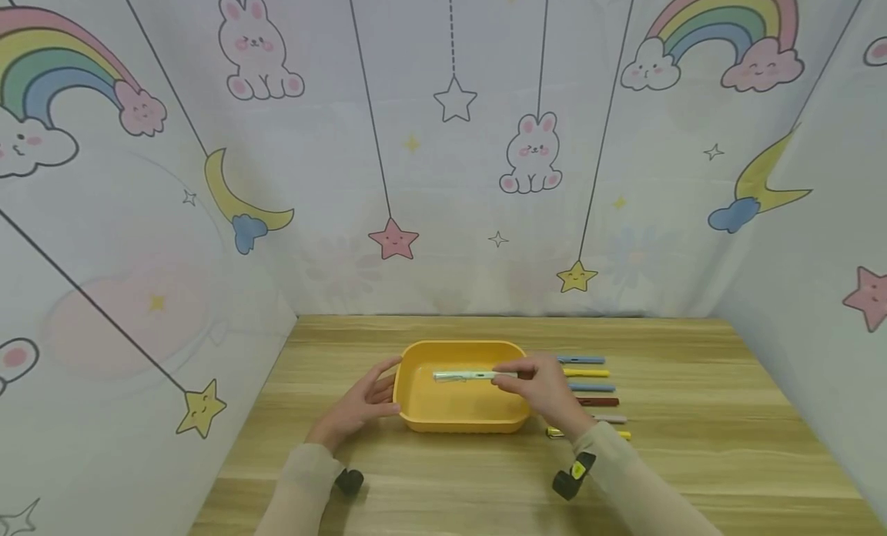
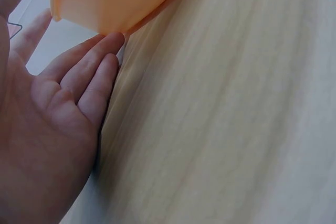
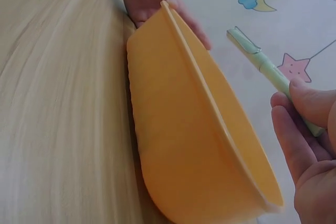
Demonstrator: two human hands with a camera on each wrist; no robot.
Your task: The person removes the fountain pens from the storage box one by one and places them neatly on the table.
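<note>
My right hand [image 1: 547,386] pinches a pale green capped pen [image 1: 460,376] between thumb and fingers. The pen lies level over the yellow plastic bin [image 1: 467,426], its clip end pointing left. In the right wrist view the pen [image 3: 270,72] is above the bin's rim, held near its other end. My left hand [image 1: 360,405] is at the left end of the bin, index finger by the back corner and thumb by the front one. The left wrist view shows its fingers [image 2: 89,72] extended, with fingertips right at the bin's lower edge [image 2: 123,3].
Right of the bin several pens lie in a column, partly behind my right hand and forearm: a blue pen [image 1: 585,360], a yellow pen [image 1: 589,373], a dark red pen [image 1: 601,402] and others. The wooden table [image 1: 443,482] meets a printed white curtain [image 1: 443,289] at its back edge.
</note>
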